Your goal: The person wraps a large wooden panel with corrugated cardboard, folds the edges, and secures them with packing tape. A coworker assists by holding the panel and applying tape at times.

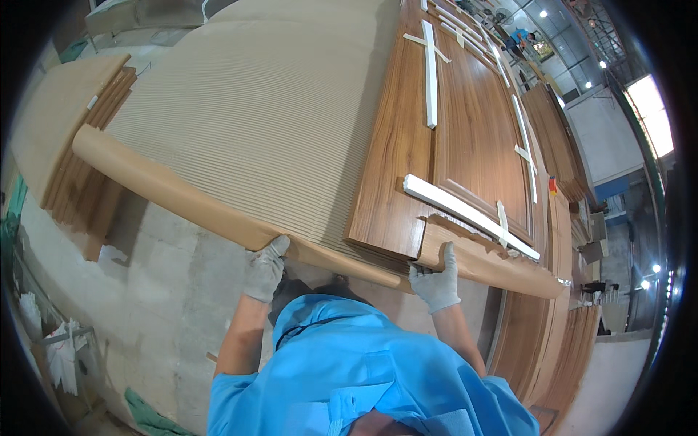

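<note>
A wide sheet of brown corrugated cardboard (240,109) lies with its ribbed side up, and its near edge curls over into a roll. My left hand (267,269), in a grey-white glove, is closed on that curled edge. Resting on the sheet's right part is a wood-grain door panel (396,156) with white strips (430,76) taped to it. My right hand (436,282), also gloved, grips the cardboard at the panel's near corner, thumb pointing up and fingers partly hidden beneath. To its right, a torn-edged cardboard flap (494,269) is folded up against the panel's near end.
Stacked brown panels (91,189) stand at the left. More wood panels (523,320) lie to the right, with another stack (556,145) farther back. Green cloth (149,414) lies on the concrete floor (160,291). Another person (520,36) in blue is far off.
</note>
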Tool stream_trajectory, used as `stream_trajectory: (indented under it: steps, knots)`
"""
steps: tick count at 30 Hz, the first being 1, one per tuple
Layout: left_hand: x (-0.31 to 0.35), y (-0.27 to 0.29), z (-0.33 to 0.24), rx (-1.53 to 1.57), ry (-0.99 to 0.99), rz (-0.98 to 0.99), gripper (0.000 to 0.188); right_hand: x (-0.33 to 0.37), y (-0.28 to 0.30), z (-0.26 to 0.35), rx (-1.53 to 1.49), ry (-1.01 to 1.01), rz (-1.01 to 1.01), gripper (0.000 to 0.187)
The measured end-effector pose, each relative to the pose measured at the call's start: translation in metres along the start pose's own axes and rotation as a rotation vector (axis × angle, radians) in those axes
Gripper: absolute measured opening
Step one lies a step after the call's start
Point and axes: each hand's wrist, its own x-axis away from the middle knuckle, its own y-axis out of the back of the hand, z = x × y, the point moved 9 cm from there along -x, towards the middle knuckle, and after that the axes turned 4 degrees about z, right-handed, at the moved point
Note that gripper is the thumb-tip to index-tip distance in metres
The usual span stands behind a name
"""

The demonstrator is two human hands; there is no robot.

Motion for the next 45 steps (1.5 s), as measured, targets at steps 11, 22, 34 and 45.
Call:
stream_trajectory:
  steps: [11,22,34,45]
  knots:
    - [0.007,-0.003,0.002,0.014,0.074,-0.021,0.038,-0.005,0.004,0.001,0.019,0.006,0.032,0.081]
    - [0.011,-0.023,-0.015,-0.036,0.034,0.008,0.041,0.007,0.008,0.008,0.151,0.011,0.181,0.074]
    - [0.003,0.01,-0.007,-0.047,0.097,0.018,0.046,0.052,-0.012,0.026,1.733,0.345,0.527,0.067]
    - [0.003,0.022,-0.003,0.032,0.098,0.046,0.055,0.081,-0.072,-0.016,2.107,0.659,0.67,0.057]
